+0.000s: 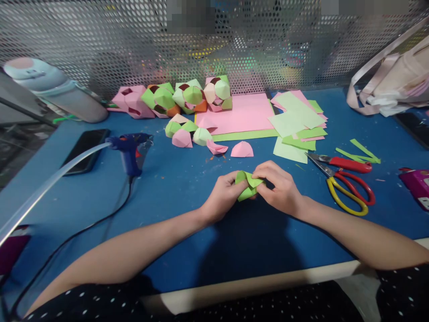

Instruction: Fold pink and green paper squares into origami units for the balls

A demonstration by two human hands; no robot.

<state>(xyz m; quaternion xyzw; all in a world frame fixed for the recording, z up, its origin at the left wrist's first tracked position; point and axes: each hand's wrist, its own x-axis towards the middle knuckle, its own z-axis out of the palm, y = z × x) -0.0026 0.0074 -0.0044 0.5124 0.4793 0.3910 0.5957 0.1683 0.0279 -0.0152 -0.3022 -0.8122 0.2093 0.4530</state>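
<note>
A small folded piece of green paper (247,191) is held above the blue table between both hands. My left hand (224,197) grips its left side, with the thumb lying across the front. From the right, my right hand (278,185) pinches its upper right edge. The fingertips behind the paper are partly hidden. Just beyond the hands lie a pink folded paper piece (242,150) and a second, flatter pink piece (217,147). Several more folded pieces in green, pink and peach (182,138) are grouped behind them, at the left.
Paper balls (191,96) line the mesh panel (134,49). Pink sheets (244,112) and cut green squares (295,116) lie at the back. Scissors (348,192) and a red-handled cutter (350,164) rest right; a blue glue gun (129,154), phone (86,150) and bottle (56,87) are left.
</note>
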